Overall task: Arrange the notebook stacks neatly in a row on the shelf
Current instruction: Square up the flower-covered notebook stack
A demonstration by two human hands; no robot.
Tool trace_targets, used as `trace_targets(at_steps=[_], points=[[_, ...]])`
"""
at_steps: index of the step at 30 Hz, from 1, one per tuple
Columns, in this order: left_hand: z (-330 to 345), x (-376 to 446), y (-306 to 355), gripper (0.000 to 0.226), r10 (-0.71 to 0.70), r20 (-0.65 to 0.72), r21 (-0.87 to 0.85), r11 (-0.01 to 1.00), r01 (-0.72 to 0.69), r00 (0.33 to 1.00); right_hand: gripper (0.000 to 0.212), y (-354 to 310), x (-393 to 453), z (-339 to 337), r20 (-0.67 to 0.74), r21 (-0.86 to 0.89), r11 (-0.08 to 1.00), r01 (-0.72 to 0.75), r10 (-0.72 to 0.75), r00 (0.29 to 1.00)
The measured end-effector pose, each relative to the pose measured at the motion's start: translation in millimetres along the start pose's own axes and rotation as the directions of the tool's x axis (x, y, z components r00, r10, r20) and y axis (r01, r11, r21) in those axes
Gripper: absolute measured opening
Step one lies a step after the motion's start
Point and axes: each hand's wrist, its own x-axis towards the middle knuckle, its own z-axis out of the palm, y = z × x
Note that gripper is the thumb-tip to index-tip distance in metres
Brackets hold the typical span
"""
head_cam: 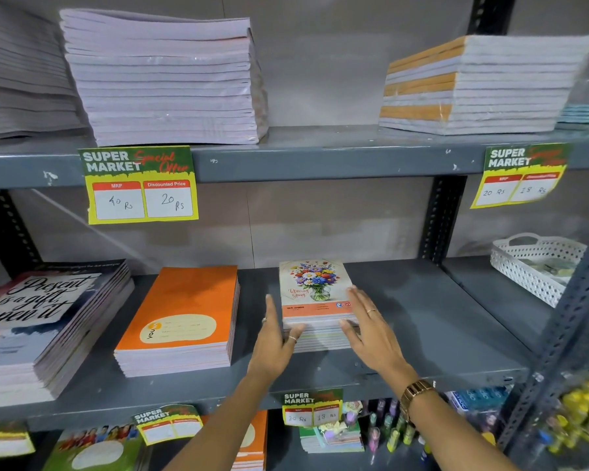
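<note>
On the middle grey shelf (422, 321) stand three notebook stacks. A stack with a flower-vase cover (315, 287) sits in the middle. My left hand (276, 341) presses flat against its left side with the thumb on its front edge. My right hand (371, 331) rests against its right front corner, fingers spread. Both hands clasp the stack from the sides. To the left lies an orange-covered stack (184, 321), and further left a tall stack with a "Present is a gift" cover (45, 321).
The upper shelf carries tall white notebook piles (164, 83) and an orange-striped pile (480, 86). Price tags (140, 185) hang from shelf edges. A white perforated basket (531, 266) sits at the right. A slotted upright (558, 338) stands at the right front. Pens and notebooks fill the shelf below.
</note>
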Motion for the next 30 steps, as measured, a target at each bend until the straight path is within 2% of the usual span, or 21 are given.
trace_targets(at_steps=[2, 5, 9, 17, 30], points=[[1.2, -2.9, -3.2, 0.091, -0.079, -0.021, -0.062, 0.995, 0.078, 0.997, 0.070, 2.7, -5.1, 2.0, -0.015, 0.135, 0.982, -0.134, 0.137, 0.990], [5.1, -5.4, -4.5, 0.086, -0.104, 0.017, -0.065, 0.992, 0.105, 0.994, 0.068, 8.4, -10.0, 4.4, 0.019, 0.164, 0.956, -0.243, 0.243, 0.970], [8.9, -8.6, 1.7, 0.064, -0.072, 0.039, -0.108, 0.991, 0.076, 0.997, 0.045, 10.9, -11.7, 8.3, 0.078, 0.111, 0.956, -0.271, 0.263, 0.962], [9.5, -9.9, 6.7, 0.065, -0.058, 0.046, -0.138, 0.988, 0.064, 0.997, 0.050, 7.8, -10.7, 8.4, 0.113, 0.056, 0.960, -0.273, 0.265, 0.957], [2.7, -7.1, 3.4, 0.066, -0.017, 0.086, 0.029, 0.999, 0.014, 0.996, 0.054, 1.3, -12.5, -1.7, 0.120, 0.029, 0.967, -0.251, 0.246, 0.962]])
